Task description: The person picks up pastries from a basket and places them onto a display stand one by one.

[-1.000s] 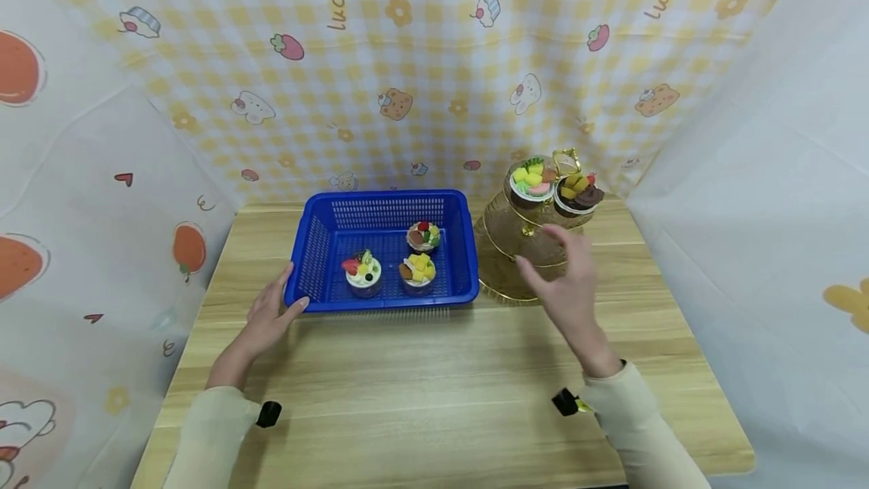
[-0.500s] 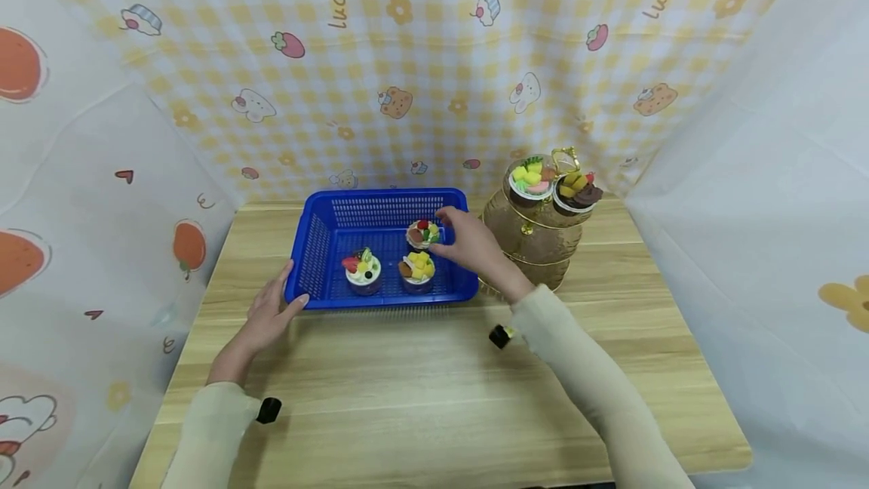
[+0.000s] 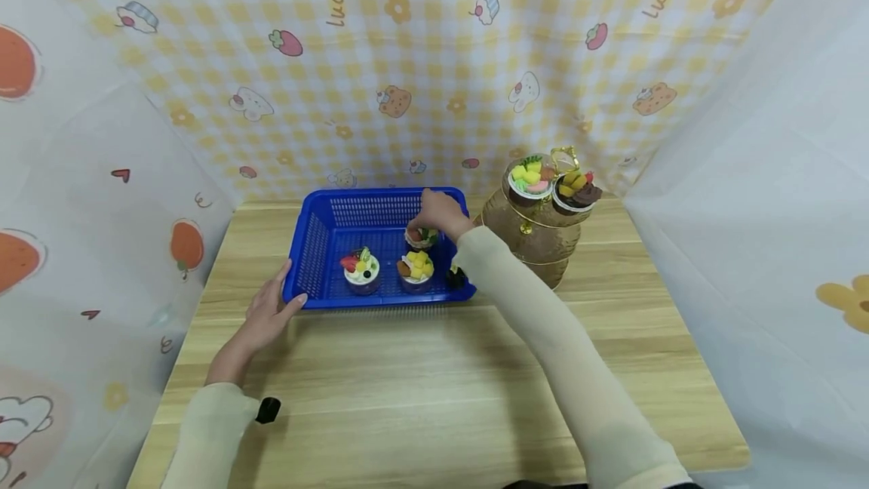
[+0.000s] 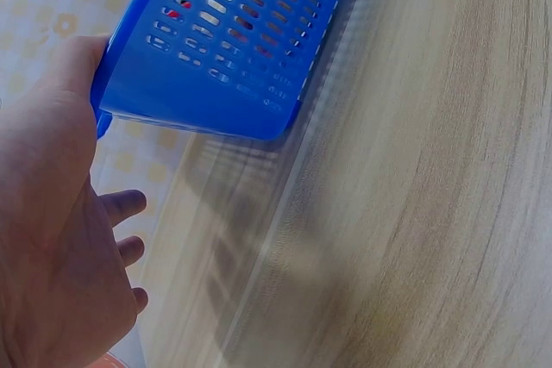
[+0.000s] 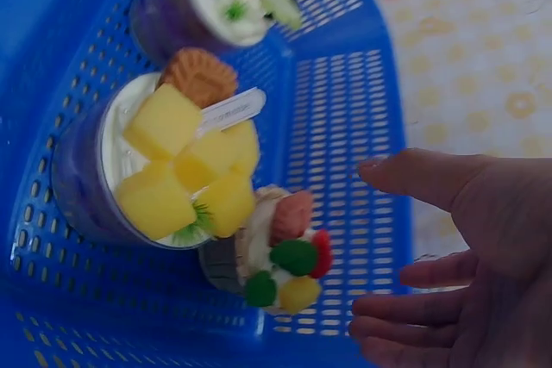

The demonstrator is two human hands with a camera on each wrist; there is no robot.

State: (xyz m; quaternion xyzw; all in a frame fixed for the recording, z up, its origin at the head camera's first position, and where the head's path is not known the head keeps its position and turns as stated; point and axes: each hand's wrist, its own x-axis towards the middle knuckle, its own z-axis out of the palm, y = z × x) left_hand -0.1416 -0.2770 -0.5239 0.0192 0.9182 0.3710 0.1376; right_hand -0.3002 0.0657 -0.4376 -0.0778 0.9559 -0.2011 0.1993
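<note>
1. Cupcake w/ red berry [image 5: 260, 249] is sitting in bskt [image 3: 314, 247] nr yellow-cube cup [image 3: 416, 268].
2. R hand [image 3: 440, 211] is hovering wide; L hand [image 3: 267, 313] is touching bskt, fingers loose.
3. Cup's poss. risking a knock if R hand's reaching off-ctr.

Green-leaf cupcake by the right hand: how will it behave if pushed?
The green-leaf cupcake stands upright in the blue basket, but a high nudge might tip it, since its topping rises above the cup. Its round shape would probably let it roll once over. The basket's slotted floor may add some drag.
</note>
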